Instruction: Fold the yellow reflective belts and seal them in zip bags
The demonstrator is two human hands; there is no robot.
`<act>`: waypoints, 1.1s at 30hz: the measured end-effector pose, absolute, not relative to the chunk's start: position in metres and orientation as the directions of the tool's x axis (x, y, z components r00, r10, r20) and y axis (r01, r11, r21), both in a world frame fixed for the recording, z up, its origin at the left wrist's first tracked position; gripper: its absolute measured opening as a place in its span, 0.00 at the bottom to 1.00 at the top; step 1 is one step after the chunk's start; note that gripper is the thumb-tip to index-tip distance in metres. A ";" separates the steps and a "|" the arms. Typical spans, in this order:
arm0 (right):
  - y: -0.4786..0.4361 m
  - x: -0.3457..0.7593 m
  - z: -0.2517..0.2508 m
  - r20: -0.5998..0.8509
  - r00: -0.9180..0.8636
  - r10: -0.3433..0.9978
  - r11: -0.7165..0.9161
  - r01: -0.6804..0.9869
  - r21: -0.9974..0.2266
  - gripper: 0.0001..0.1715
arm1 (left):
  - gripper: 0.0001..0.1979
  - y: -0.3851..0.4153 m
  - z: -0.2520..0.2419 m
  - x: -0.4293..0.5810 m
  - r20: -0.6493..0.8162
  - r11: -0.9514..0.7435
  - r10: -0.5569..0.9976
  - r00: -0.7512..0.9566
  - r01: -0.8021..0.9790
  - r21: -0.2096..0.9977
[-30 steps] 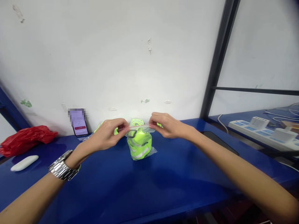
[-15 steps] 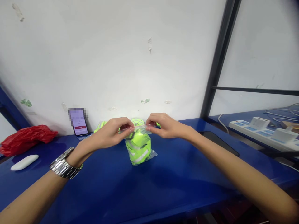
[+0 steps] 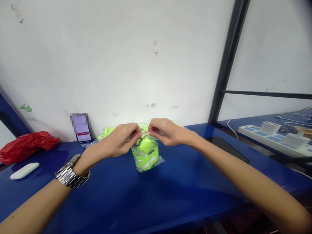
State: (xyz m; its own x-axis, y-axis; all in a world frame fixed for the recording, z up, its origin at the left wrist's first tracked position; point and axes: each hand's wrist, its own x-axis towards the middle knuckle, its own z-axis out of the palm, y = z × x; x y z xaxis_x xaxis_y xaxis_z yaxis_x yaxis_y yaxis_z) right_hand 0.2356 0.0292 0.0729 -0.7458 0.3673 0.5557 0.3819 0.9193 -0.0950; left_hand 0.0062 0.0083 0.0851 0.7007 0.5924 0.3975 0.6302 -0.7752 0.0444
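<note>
A clear plastic bag [image 3: 146, 155] with a folded neon yellow-green item with pale reflective bands inside hangs or stands over the blue table. My left hand [image 3: 123, 138] pinches its top edge from the left. From the right, my right hand [image 3: 165, 131] pinches the same edge, close to my left fingertips. A thin reddish line runs along the edge between them. Behind my hands, more bagged neon material [image 3: 106, 132] lies against the wall, partly hidden.
On the blue table [image 3: 146, 201], a red plastic bag [image 3: 26, 146] and a white oval object [image 3: 24, 171] lie at the left. A phone [image 3: 82, 127] leans on the wall. A dark flat device [image 3: 227, 149] and a power strip [image 3: 275, 138] are at the right.
My right hand has moved left along the bag's top edge, closer to my left hand. The bag has barely moved.
</note>
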 end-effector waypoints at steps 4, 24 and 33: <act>0.029 0.235 0.072 0.568 -0.749 0.340 0.922 0.385 -0.044 0.06 | 0.08 0.010 0.083 0.007 0.436 -0.781 0.552 0.710 0.624 -0.027; 0.024 0.224 0.071 0.570 -0.757 0.320 0.935 0.348 -0.063 0.09 | 0.09 -0.002 0.091 0.013 0.343 -0.796 0.549 0.762 0.603 -0.064; 0.028 0.241 0.069 0.552 -0.723 0.416 0.899 0.418 -0.130 0.09 | 0.15 0.005 0.090 0.004 0.356 -0.736 0.644 0.677 0.676 0.044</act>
State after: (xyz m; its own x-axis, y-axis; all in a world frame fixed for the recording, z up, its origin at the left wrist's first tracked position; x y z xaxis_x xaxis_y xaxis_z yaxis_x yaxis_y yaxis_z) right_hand 0.2407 0.0279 0.0690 -0.7229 0.4159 0.5518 0.4178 0.8991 -0.1304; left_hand 0.0038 0.0051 0.0901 0.6774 0.6438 0.3559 0.6760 -0.7356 0.0440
